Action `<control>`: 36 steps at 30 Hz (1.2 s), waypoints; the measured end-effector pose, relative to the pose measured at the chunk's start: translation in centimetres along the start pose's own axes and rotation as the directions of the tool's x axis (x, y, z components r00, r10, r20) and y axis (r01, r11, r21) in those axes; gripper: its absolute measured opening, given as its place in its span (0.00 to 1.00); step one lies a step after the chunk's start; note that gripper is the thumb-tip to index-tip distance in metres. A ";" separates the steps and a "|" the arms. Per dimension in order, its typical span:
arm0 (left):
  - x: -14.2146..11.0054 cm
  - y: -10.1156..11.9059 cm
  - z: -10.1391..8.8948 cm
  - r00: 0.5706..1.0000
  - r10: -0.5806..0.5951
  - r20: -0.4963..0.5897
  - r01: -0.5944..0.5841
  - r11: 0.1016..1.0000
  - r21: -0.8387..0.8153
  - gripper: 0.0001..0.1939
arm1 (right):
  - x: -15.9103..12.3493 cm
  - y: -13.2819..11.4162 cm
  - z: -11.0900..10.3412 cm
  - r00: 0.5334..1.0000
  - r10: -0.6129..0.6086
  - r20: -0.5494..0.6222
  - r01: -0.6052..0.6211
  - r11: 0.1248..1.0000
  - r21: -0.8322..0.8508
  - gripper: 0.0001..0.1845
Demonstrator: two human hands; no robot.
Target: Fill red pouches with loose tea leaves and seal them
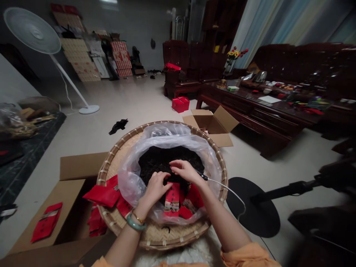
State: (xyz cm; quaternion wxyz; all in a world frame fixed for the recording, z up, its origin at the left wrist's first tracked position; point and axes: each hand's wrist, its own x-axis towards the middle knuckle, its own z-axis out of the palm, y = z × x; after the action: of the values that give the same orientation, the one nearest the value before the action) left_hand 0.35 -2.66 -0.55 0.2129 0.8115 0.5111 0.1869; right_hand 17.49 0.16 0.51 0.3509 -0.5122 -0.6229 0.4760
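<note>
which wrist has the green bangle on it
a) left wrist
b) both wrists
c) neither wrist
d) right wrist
a. The green bangle sits on the left wrist, behind the left hand and beside a gold bracelet, while the wrist of the right hand shows no bangle.

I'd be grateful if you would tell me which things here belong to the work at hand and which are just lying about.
Part of the work: left hand, right hand, dark dried leaves, clear plastic liner, round bamboo tray, red packets, cardboard box.

Lying about: pedestal fan, black cloth, red box, open carton.
</note>
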 end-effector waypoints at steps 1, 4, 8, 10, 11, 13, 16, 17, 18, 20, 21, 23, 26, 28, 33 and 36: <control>0.1 0.0 0.0 1.000 0.003 0.011 -0.003 1.000 0.021 0.13 | -0.3 0.0 -0.2 0.999 -0.023 0.042 0.028 0.991 -0.130 0.12; 0.0 0.1 -0.2 0.997 0.005 0.077 -0.012 0.996 0.090 0.12 | -1.5 -0.8 -0.2 0.974 0.037 0.222 0.082 0.858 -0.506 0.07; -0.6 0.3 -0.2 0.994 0.009 0.109 -0.028 0.985 0.170 0.18 | -3.4 -1.5 1.1 0.971 0.107 0.215 0.099 0.636 -0.765 0.15; -1.0 0.4 0.1 0.995 0.005 0.100 -0.026 0.978 0.207 0.20 | -4.2 -1.4 2.0 0.980 0.098 0.173 0.086 0.575 -0.814 0.19; -1.1 0.4 0.2 0.995 0.002 0.099 -0.024 0.976 0.216 0.20 | -4.6 -1.2 2.4 0.984 0.095 0.153 0.075 0.559 -0.826 0.21; -1.3 0.4 0.5 0.995 0.005 0.100 -0.026 0.978 0.208 0.20 | -5.2 -0.8 2.9 0.990 0.085 0.117 0.050 0.554 -0.831 0.23; -1.5 0.3 0.9 0.995 0.023 0.096 -0.040 0.985 0.170 0.19 | -5.6 0.1 3.1 0.997 0.032 0.067 0.033 0.618 -0.786 0.20; -1.6 0.3 1.0 0.996 0.027 0.088 -0.041 0.986 0.161 0.18 | -5.6 0.4 3.0 0.999 0.011 0.052 0.032 0.664 -0.747 0.17; -1.6 0.3 1.0 0.997 0.028 0.077 -0.040 0.987 0.153 0.18 | -5.6 0.7 2.9 0.999 -0.006 0.039 0.032 0.714 -0.699 0.13; -1.8 0.2 1.2 0.998 0.024 0.053 -0.032 0.989 0.146 0.18 | -5.5 1.4 2.7 0.999 -0.026 0.030 0.039 0.797 -0.602 0.08; -1.8 0.1 1.3 0.999 0.021 0.042 -0.027 0.989 0.144 0.17 | -5.4 1.7 2.6 0.999 -0.028 0.028 0.039 0.830 -0.556 0.07; -2.0 0.0 1.5 0.999 0.013 0.030 -0.017 0.991 0.134 0.15 | -5.2 2.2 2.5 0.999 -0.031 0.025 0.039 0.878 -0.478 0.08; -2.1 -0.1 1.6 1.000 0.001 0.015 -0.003 0.993 0.114 0.13 | -5.0 2.6 2.6 0.999 -0.052 0.010 0.051 0.906 -0.420 0.12; -2.2 -0.1 1.5 1.000 -0.006 0.002 0.005 0.994 0.105 0.14 | -5.1 2.6 2.7 0.997 -0.073 0.013 0.071 0.889 -0.452 0.15; -2.4 0.0 1.2 0.999 -0.030 -0.025 0.032 0.997 0.071 0.16 | -5.3 2.0 3.0 0.993 -0.096 0.069 0.118 0.810 -0.574 0.16; -2.4 -0.3 1.4 0.998 -0.051 -0.038 0.053 0.997 0.054 0.16 | -5.4 1.6 3.0 0.993 -0.075 0.093 0.117 0.774 -0.623 0.17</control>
State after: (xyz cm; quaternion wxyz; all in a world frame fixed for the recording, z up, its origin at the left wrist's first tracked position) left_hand -0.12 -4.97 -2.04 0.1859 0.7999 0.5407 0.1821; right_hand 16.41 -5.72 -1.61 0.1647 -0.5520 -0.7817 0.2391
